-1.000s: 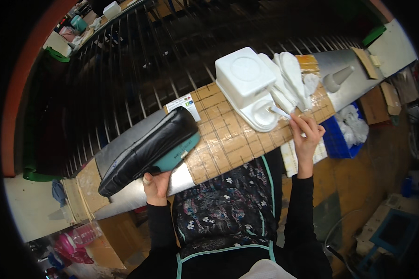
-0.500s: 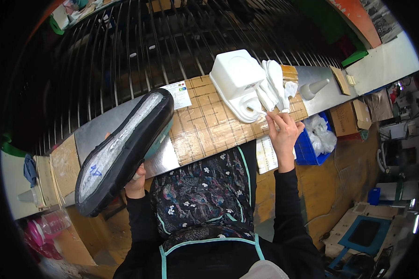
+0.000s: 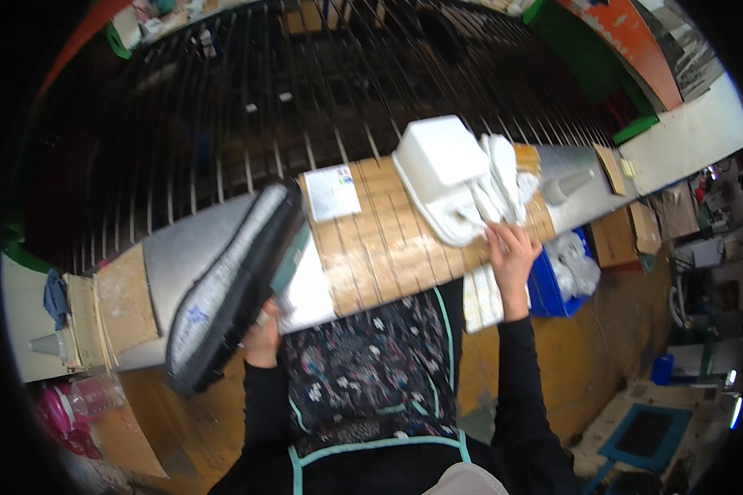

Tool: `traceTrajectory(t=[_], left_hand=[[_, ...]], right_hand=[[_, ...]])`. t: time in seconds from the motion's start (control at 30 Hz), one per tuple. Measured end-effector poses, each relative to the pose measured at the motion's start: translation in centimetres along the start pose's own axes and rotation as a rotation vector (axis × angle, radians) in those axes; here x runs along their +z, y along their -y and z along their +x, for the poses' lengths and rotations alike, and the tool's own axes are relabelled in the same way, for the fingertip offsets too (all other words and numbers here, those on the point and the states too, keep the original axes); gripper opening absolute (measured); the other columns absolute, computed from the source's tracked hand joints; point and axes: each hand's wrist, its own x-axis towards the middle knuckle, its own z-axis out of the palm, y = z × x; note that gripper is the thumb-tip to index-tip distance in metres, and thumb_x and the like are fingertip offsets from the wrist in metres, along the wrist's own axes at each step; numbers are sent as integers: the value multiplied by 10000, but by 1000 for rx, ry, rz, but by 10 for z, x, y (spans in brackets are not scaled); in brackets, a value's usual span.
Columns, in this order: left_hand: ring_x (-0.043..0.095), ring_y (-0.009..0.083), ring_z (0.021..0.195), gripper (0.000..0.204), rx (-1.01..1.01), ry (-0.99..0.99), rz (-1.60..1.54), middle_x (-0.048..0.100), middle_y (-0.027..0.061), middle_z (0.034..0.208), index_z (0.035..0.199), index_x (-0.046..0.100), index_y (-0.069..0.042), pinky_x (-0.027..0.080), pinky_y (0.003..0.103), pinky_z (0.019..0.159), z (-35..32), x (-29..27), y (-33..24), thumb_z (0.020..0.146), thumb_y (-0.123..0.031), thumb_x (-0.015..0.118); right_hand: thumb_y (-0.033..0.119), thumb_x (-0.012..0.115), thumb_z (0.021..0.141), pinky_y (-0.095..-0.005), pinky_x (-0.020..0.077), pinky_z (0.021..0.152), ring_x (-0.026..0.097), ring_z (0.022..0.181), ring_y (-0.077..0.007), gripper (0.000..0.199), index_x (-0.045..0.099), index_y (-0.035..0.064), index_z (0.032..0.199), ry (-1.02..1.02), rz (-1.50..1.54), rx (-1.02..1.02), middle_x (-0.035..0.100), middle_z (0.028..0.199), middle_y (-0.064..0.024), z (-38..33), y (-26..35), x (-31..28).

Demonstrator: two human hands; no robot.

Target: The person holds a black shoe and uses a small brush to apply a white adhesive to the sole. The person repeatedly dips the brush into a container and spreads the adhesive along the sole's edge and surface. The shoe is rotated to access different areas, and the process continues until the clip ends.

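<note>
My left hand grips a large black shoe with a teal lining, tilted so its pale speckled sole faces up at the bench's near left edge. My right hand rests at the bench's near right edge, its fingers on a white brush handle that lies in a white plastic tub. White cloths are bunched against the tub's right side. Both stand on a wooden slatted board on the metal bench top.
A white paper card lies on the board's far left. A grey cone-tipped bottle stands to the right of the tub. A blue crate with white rags sits below the bench at right. Dark metal bars run behind the bench.
The shoe has swung from lying flat on the bench to tilted up with its sole showing, moving left and toward me. My right hand has stayed at the tub.
</note>
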Motion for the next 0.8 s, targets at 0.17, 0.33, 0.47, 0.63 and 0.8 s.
traceTrajectory(t=[0.17, 0.33, 0.47, 0.63, 0.8], left_hand=[[563, 209, 1142, 487, -163, 12, -41, 636, 18, 1185, 1154, 649, -92, 359, 407, 1076, -7, -12, -1, 707, -181, 819], [537, 219, 1207, 531, -128, 74, 45, 622, 17, 1247, 1165, 651, -102, 313, 432, 1117, -6, 13, -10, 679, -195, 841], [529, 191, 1168, 651, -96, -19, 239, 598, 0, 1236, 1220, 623, -118, 352, 391, 1040, -2, 40, -18, 632, -203, 889], [571, 118, 1008, 549, -60, -76, 184, 635, -24, 1078, 1119, 663, -111, 452, 285, 867, -3, 44, -31, 624, -136, 899], [557, 134, 1041, 583, -65, -88, 219, 618, -15, 1115, 1149, 641, -107, 435, 305, 896, -7, 40, -42, 628, -152, 898]], right_hand=[[170, 714, 835, -427, 296, 1008, 555, 1080, -236, 203, 735, 160, 1036, 44, 207, 93, 671, 1044, -34, -4, -6, 10], [217, 584, 923, -544, 127, 1162, 158, 1448, -445, 495, 497, 73, 1388, -127, 366, 136, 376, 1503, -193, -5, 72, -2], [554, 396, 963, -621, -5, 1140, 129, 1452, -472, 597, 488, 178, 1418, -29, 650, -216, 337, 1522, -226, 8, 177, 27], [608, 288, 970, -614, -33, 1144, 218, 1474, -278, 701, 367, 153, 1497, 54, 956, -453, 293, 1570, -125, 28, 287, 24], [721, 334, 882, -631, 79, 1143, 253, 1457, -274, 895, 340, 65, 1492, 404, 1061, -622, 375, 1502, -199, 35, 315, 2]])
